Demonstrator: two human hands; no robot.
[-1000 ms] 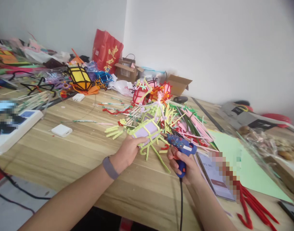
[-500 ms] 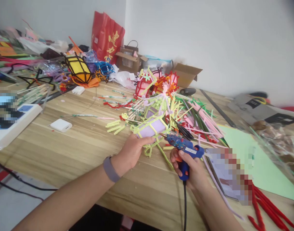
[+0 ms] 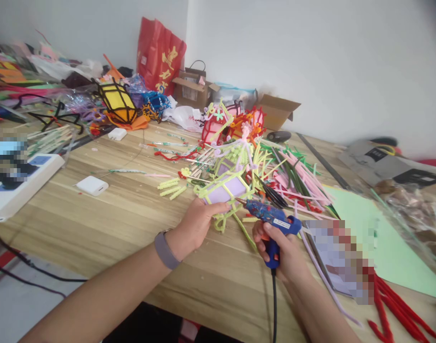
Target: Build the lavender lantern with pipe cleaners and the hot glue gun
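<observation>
My left hand (image 3: 196,224) grips a small purple paper lantern (image 3: 223,189) framed in yellow-green pipe cleaners and holds it just above the wooden table (image 3: 132,224). A grey band sits on that wrist. My right hand (image 3: 280,247) is closed around the handle of a blue hot glue gun (image 3: 271,219), a finger on its orange trigger. The gun's nozzle points left and touches the lantern's lower right edge. Its black cord hangs down off the table's near edge.
A heap of pipe cleaners (image 3: 282,176) and black scissors (image 3: 273,194) lie behind the lantern. Finished lanterns (image 3: 119,107), a red bag (image 3: 160,57) and cardboard boxes (image 3: 275,112) line the back. A white adapter (image 3: 92,186) and power strip (image 3: 21,183) sit left; green paper (image 3: 389,238) right.
Between one second and half a second ago the view swung slightly, shifting everything a little. Since then the hands, lantern and glue gun have barely moved.
</observation>
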